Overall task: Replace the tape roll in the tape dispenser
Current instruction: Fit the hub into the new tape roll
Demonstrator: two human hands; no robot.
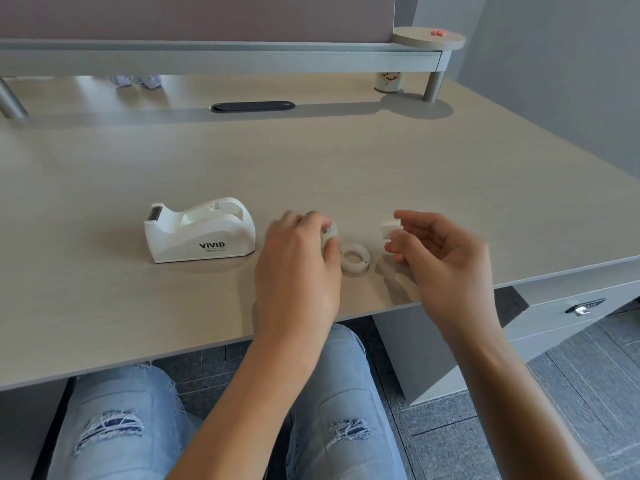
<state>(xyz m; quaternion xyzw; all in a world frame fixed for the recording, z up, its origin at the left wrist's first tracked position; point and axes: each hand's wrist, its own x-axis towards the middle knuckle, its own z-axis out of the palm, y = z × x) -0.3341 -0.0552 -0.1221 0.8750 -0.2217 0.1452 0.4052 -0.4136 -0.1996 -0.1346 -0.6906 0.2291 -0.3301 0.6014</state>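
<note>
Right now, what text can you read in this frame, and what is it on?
"VIVID": dark print on the side of the white tape dispenser.
Smaller line under "VIVID" on the dispenser: too small and blurred to read.
Small cup at the back of the desk: carries a picture, no legible words.
Drawer lock at right: possibly number dials, unreadable.
Nothing else legible.

Pale wood desk [311, 161]; grey raised shelf [221, 58]; 1 black cable grommet [252, 106]; 1 printed cup [388, 81]; 1 locked drawer [568, 306].
</note>
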